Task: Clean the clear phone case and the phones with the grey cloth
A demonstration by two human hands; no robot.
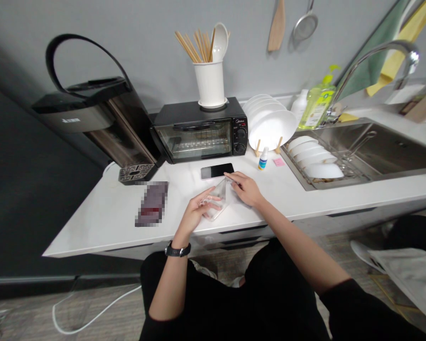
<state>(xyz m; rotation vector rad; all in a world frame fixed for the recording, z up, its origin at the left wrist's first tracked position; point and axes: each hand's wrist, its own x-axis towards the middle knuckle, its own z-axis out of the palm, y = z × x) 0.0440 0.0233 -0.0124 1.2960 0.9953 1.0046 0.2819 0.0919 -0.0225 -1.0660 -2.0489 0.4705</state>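
In the head view, my left hand (198,206) grips a clear phone case (218,201) just above the counter near its front edge. Its fingers show through the transparent plastic. My right hand (246,188) is closed at the case's upper right corner, fingertips pinching there. A greyish, see-through patch beneath the right palm is too unclear to name. Just behind the hands lies a phone (217,171) with a dark screen. A small white spray bottle with a blue label (263,159) stands behind my right hand, beside a pink sticky note (279,162).
The white counter (110,222) holds a blurred-out dark item (152,203) at left and a water dispenser (106,123). A toaster oven (199,135) carries a utensil holder (210,83). Plates (271,128) stand in a rack beside the sink (386,147), with bowls (315,158) in it.
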